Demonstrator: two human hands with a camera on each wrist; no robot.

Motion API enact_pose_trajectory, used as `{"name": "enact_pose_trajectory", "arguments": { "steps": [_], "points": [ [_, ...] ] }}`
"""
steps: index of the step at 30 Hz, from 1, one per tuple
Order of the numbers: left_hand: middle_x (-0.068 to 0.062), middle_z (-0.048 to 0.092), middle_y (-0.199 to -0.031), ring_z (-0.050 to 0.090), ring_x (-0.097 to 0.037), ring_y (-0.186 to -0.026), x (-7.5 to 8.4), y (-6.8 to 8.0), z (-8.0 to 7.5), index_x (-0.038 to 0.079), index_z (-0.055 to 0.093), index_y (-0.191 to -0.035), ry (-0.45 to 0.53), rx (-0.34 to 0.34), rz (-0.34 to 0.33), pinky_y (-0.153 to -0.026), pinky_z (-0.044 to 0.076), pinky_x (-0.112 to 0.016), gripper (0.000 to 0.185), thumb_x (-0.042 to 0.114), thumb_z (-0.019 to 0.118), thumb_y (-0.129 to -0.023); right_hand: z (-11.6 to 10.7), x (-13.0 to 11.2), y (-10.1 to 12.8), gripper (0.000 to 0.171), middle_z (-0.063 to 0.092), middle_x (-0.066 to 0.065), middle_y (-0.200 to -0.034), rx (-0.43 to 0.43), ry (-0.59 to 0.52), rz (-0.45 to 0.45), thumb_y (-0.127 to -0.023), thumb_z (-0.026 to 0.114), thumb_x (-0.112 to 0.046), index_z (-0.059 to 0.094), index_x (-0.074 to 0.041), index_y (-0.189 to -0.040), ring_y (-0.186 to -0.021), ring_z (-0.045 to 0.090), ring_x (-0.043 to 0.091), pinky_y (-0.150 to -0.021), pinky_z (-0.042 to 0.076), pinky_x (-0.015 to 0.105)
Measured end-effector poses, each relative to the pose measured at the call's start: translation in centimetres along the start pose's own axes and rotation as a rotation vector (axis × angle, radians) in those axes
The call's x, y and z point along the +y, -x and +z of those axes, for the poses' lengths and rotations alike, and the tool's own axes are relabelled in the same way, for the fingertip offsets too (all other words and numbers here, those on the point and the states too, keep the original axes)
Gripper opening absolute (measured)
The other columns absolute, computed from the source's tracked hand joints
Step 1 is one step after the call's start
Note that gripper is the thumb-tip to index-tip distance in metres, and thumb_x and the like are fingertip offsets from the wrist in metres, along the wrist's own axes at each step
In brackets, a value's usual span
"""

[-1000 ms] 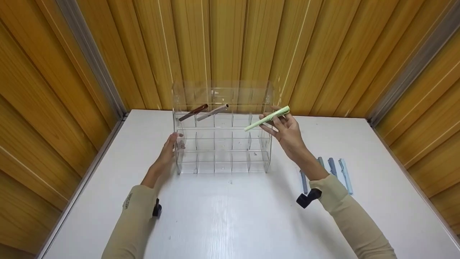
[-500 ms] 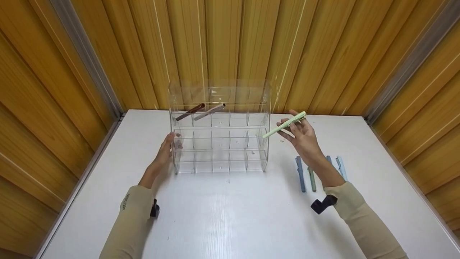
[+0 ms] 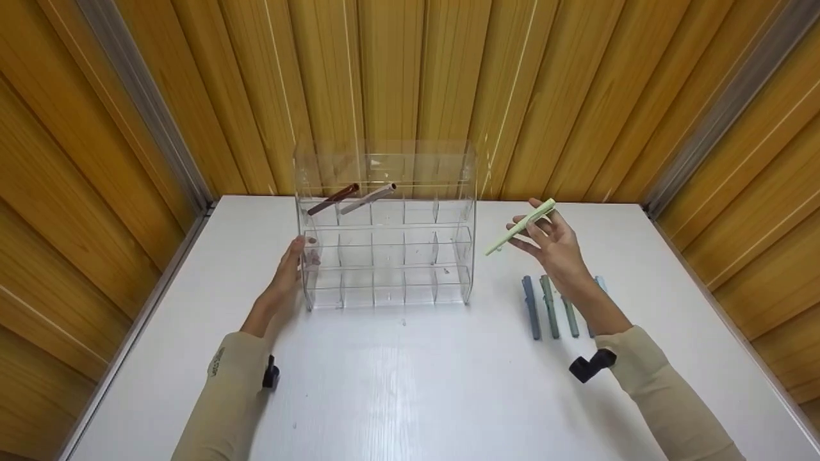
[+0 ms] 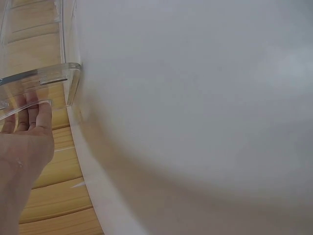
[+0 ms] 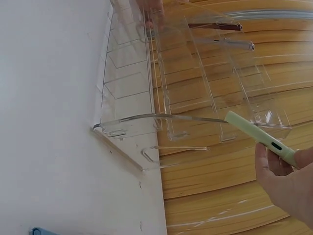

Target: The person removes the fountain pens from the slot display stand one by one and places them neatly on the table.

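White smooth tabletop (image 3: 397, 384), ribbed wood-panel walls (image 3: 576, 96) behind. Clear acrylic tiered organizer (image 3: 384, 256) stands mid-table, gridded compartments; brown pen (image 3: 333, 199) and grey pen (image 3: 368, 199) lean in its top row. Left hand (image 3: 288, 272) flat against organizer's left wall, fingers straight. Right hand (image 3: 556, 246) raised right of organizer, fingers pinching pale green pen (image 3: 520, 226), slanted. Blue and green pens (image 3: 551, 306) lie parallel below it.

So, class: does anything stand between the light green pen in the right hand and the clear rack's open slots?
Nothing visible does. The light green pen is held in the air beside the rack, with only bare space between them.
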State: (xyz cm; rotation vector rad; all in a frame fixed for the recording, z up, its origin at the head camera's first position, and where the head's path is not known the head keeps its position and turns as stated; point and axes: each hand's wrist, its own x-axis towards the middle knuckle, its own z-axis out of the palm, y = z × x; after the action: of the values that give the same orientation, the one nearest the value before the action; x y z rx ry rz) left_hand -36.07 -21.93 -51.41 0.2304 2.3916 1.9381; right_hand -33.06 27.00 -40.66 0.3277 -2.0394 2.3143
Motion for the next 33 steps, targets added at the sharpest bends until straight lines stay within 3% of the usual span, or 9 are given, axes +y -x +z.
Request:
{"name": "enact_pose_trajectory", "arguments": {
  "steps": [7, 16, 25, 33],
  "points": [
    [-0.025, 0.012, -0.172, 0.018, -0.049, -0.158, -0.1, -0.1, 0.1, 0.005, 0.027, -0.162, 0.002, 0.013, 0.002, -0.127, 0.007, -0.071, 0.085, 0.068, 0.011, -0.107, -1.6, 0.3, 0.6, 0.049, 0.072, -0.001, -0.118, 0.031, 0.029, -0.012, -0.106, 0.063, -0.017, 0.042, -0.020, -0.151, -0.113, 0.073, 0.017, -0.097, 0.061, 0.034],
    [-0.025, 0.013, -0.172, 0.025, -0.049, -0.154, 0.1, -0.1, 0.2, 0.003, 0.030, -0.158, 0.018, 0.026, -0.005, -0.127, 0.008, -0.071, 0.084, 0.067, 0.012, -0.108, -4.2, 1.0, 1.5, 0.033, 0.078, -0.006, -0.110, 0.063, 0.042, 0.008, -0.106, 0.064, -0.013, 0.051, -0.020, -0.136, -0.101, 0.077, 0.013, -0.090, 0.063, 0.030],
    [-0.028, 0.023, -0.167, 0.028, -0.048, -0.154, 0.1, 0.0, 0.3, 0.005, 0.026, -0.162, 0.029, 0.030, -0.021, -0.130, 0.011, -0.066, 0.080, 0.063, 0.012, -0.109, -6.2, 1.6, 2.5, 0.034, 0.077, -0.005, -0.110, 0.099, 0.080, 0.013, -0.104, 0.066, -0.013, 0.058, -0.021, -0.136, -0.100, 0.076, 0.011, -0.090, 0.063, 0.027],
    [-0.023, 0.005, -0.175, 0.014, -0.046, -0.160, 0.2, -0.1, 0.2, 0.005, 0.023, -0.164, -0.011, 0.015, -0.030, -0.130, 0.008, -0.066, 0.088, 0.069, 0.009, -0.106, -8.2, 2.4, 3.0, 0.042, 0.074, -0.009, -0.106, 0.138, 0.116, 0.061, -0.103, 0.068, -0.016, 0.055, -0.014, -0.143, -0.099, 0.073, 0.008, -0.087, 0.063, 0.025]
  ]
}}
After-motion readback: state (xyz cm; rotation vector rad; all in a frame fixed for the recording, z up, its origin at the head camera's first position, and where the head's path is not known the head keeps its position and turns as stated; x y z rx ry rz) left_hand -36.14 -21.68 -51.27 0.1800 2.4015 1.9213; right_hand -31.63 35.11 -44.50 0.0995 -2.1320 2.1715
